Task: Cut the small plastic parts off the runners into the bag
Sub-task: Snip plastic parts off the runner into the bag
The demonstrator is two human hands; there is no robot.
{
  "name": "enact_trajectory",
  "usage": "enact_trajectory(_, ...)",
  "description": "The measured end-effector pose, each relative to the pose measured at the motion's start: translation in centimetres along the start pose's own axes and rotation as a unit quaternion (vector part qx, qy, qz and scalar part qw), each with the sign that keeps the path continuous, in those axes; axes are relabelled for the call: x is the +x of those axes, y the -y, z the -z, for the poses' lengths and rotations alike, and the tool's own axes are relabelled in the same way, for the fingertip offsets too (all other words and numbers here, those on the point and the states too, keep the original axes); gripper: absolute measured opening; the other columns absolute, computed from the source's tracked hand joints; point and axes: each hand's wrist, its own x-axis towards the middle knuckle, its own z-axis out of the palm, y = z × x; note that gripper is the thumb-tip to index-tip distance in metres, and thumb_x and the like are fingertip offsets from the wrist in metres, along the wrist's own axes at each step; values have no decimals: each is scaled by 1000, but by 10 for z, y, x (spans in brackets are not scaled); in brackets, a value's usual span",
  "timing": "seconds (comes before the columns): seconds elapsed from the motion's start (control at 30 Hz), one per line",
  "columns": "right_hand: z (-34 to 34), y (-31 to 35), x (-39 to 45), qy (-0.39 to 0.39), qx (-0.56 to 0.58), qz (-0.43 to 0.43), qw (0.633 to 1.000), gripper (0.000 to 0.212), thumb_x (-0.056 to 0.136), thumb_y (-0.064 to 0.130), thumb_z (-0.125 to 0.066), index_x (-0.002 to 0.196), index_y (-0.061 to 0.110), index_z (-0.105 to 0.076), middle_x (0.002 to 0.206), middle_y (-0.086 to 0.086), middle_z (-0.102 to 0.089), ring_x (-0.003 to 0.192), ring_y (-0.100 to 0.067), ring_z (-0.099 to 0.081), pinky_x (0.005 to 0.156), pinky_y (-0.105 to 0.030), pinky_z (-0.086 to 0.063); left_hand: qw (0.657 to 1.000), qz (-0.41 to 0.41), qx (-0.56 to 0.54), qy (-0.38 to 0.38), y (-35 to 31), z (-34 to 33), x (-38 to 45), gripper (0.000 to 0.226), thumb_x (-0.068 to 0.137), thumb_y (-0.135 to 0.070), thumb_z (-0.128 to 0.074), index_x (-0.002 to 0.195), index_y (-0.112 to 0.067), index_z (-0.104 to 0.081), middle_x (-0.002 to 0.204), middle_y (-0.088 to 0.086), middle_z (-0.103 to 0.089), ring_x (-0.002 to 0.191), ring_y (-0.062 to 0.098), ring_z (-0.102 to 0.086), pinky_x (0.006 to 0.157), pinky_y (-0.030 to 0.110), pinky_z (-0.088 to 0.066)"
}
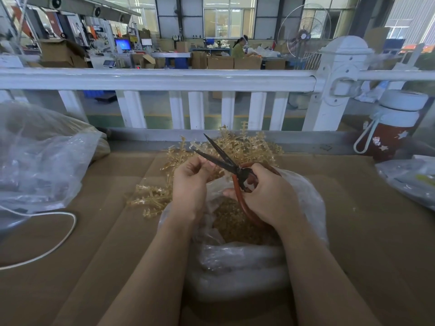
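My right hand [266, 196] grips the red handles of black-bladed scissors [219, 156]; the blades stand apart and point up-left. Just left of the blades, my left hand [190, 182] has its fingers curled around a translucent amber runner, mostly hidden by the fingers. Both hands hover over a clear plastic bag [306, 196] that holds a heap of small amber cut parts [237, 224]. A pile of amber runners [249, 147] lies behind the hands, and more runners [150, 198] lie to the left of the bag.
Cardboard [353, 231] covers the table. A large clear bag [42, 161] sits at left with a white cable [58, 241] in front of it. A red bottle with a white lid [393, 128] stands at right, near another bag [409, 182]. A white railing [164, 78] runs behind.
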Motion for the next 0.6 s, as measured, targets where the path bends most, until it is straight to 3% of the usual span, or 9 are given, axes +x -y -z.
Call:
enact_trajectory(0.1, 1, 0, 0, 3, 3, -5, 1000, 59, 65, 86, -63, 93, 35, -57, 82, 21, -59, 78, 7, -51, 60, -13, -34, 1000, 4, -15, -7, 1, 2, 2, 19, 94, -1, -60, 80, -5, -71, 76, 1, -70, 74, 8, -61, 76, 22, -50)
enact_trajectory(0.23, 0, 0, 0, -10, 2, -9, 1000, 55, 67, 83, -67, 93, 35, -59, 79, 22, -59, 75, 7, -51, 59, -13, -34, 1000, 1, -31, -6, 1, 2, 3, 26, 93, 1, -60, 74, -12, -73, 71, -4, -70, 68, 3, -61, 68, 15, -48)
enact_trajectory(0.37, -1, 0, 0, -12, -7, -14, 1000, 56, 69, 83, -65, 94, 33, -62, 77, 21, -60, 72, 8, -51, 57, -11, -32, 999, -9, -38, 19, -1, 4, 2, 36, 92, -3, -63, 67, -24, -77, 69, -8, -70, 65, 0, -60, 65, 13, -48)
enact_trajectory(0.6, -1, 2, 0, -30, -20, -22, 999, 59, 68, 87, -62, 97, 35, -65, 74, 24, -58, 70, 12, -46, 55, -11, -30, 999, 3, -53, 11, 0, 4, 3, 30, 94, -6, -62, 72, -20, -77, 69, -5, -69, 65, 2, -59, 65, 14, -48)
